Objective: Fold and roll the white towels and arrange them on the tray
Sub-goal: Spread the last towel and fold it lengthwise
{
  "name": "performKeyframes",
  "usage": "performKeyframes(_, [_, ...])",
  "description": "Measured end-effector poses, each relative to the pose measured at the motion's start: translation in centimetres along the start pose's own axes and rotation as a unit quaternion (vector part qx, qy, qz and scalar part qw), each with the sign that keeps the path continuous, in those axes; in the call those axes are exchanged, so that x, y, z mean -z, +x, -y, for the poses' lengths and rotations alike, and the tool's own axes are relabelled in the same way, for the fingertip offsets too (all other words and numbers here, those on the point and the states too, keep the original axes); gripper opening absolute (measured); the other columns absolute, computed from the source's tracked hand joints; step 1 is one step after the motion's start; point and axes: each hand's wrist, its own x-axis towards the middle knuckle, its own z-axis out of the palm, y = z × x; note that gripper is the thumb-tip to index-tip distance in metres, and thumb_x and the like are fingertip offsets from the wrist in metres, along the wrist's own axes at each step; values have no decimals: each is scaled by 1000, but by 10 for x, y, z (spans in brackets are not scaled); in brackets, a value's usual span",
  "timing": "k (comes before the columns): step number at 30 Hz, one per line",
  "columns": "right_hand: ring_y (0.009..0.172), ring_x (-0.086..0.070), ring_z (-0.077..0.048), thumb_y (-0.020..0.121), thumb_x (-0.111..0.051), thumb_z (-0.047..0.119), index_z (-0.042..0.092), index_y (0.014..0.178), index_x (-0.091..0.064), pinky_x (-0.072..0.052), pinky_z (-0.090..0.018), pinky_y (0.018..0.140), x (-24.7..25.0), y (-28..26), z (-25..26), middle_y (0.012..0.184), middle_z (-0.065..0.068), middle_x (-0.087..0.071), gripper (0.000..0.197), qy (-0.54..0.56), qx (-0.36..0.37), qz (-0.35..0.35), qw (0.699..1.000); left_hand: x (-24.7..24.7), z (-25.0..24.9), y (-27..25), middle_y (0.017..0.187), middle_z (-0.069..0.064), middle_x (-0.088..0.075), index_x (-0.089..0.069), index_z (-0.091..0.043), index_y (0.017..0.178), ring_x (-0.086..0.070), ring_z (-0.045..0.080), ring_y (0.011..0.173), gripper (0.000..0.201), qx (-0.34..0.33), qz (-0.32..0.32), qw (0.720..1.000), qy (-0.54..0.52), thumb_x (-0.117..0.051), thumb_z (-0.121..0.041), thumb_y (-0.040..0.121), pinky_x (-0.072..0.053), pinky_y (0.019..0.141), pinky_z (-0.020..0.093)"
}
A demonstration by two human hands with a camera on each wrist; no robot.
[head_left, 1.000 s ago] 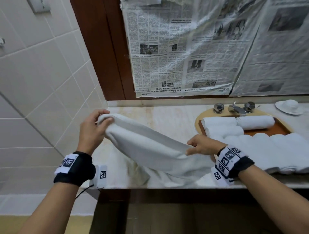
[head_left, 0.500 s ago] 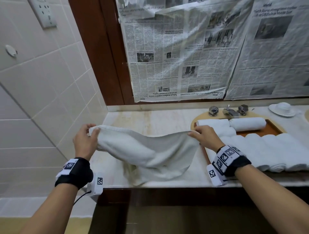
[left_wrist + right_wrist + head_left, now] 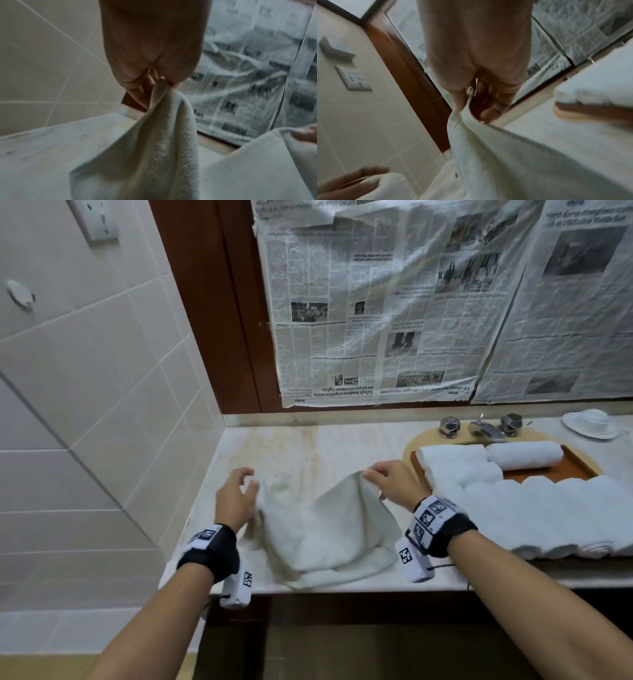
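A white towel [image 3: 322, 529] hangs slack between my hands above the marble counter [image 3: 301, 446], its lower part heaped near the front edge. My left hand [image 3: 239, 491] pinches one top corner of the towel [image 3: 161, 121]. My right hand [image 3: 387, 479] pinches the other corner of the towel [image 3: 496, 155]. To the right lies a brown wooden tray [image 3: 561, 470] with three rolled white towels [image 3: 524, 455] on it. Several more rolled towels [image 3: 548, 515] lie in a row in front of the tray.
A tiled wall [image 3: 85, 405] closes the counter's left side, with a socket [image 3: 99, 220] high up. Newspaper [image 3: 411, 302] covers the mirror behind. A chrome tap [image 3: 483, 428] stands behind the tray and a white cup on a saucer [image 3: 591, 424] at the far right.
Both hands carried the towel's corners forward and lower over the counter and came closer together. The towel now sags in a heap between them instead of stretching tight.
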Motion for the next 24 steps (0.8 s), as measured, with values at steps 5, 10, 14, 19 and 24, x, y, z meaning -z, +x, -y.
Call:
performKeyframes(5, [53, -66, -18, 96, -61, 23, 11, 75, -70, -46, -20, 53, -77, -11, -26, 64, -4, -66, 26, 14, -64, 63, 996, -39, 30, -2, 121, 16, -63, -58, -15, 129, -60, 31, 109, 32, -8, 139, 988, 59, -59, -17, 98, -41, 79, 21])
performKeyframes(10, [64, -65, -16, 98, -58, 26, 12, 80, -72, -39, -20, 59, -116, -29, -49, 74, -9, -71, 26, -17, -85, 103, 991, -61, 53, -11, 98, 11, -58, -51, -13, 136, -53, 23, 81, 39, 17, 227, 969, 97, -57, -15, 97, -38, 58, 15])
performKeyframes(14, [69, -60, -22, 98, -57, 23, 9, 84, -73, -48, -31, 68, -117, -38, -60, 68, 1, -64, 25, -20, -105, 112, 988, -65, 62, -23, 103, 14, -65, -50, -15, 136, -58, 30, 93, 39, 18, 255, 958, 128, -56, -17, 97, -34, 74, 26])
performKeyframes(19, [71, -65, -23, 97, -57, 22, 17, 73, -65, -57, -40, 73, -104, -54, -66, 68, 1, -61, 26, -10, -137, 155, 978, -66, 50, -58, 112, 9, -65, -54, -20, 127, -57, 21, 92, 33, -28, 340, 930, 135, -59, -16, 94, -37, 72, 20])
performKeyframes(24, [65, -69, -27, 98, -57, 20, 9, 76, -63, -57, -36, 66, -78, -71, -68, 72, -9, -61, 25, 13, -159, 152, 975, -51, 38, -73, 115, -10, -67, -63, -28, 117, -61, 11, 103, 28, -58, 271, 960, 26, -63, -16, 92, -45, 86, 21])
